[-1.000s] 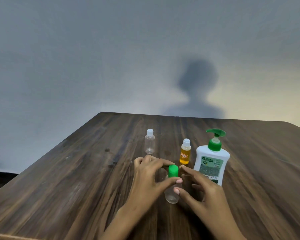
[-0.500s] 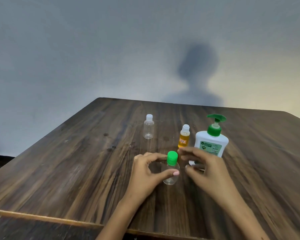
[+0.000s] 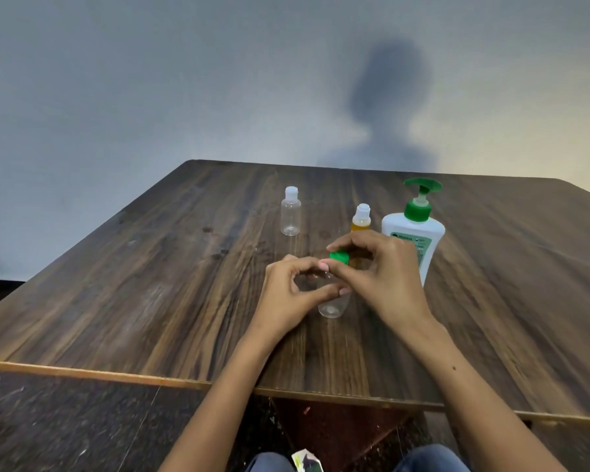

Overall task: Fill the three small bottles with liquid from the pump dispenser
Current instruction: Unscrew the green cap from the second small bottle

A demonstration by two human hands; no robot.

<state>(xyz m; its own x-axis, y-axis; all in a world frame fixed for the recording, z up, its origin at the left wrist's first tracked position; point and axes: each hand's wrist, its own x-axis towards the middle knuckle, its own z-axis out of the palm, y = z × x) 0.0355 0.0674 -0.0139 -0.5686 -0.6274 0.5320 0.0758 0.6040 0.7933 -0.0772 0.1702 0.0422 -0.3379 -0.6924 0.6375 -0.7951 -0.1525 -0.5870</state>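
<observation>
On the table, pump dispenser, label unreadable

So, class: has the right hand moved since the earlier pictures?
Yes. The right hand has come in from beside the pump dispenser onto the green cap, which it now pinches.

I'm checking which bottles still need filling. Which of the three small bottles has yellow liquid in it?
The white-capped small bottle beside the pump dispenser. The far white-capped clear bottle and the green-capped bottle in the hands look clear.
</observation>
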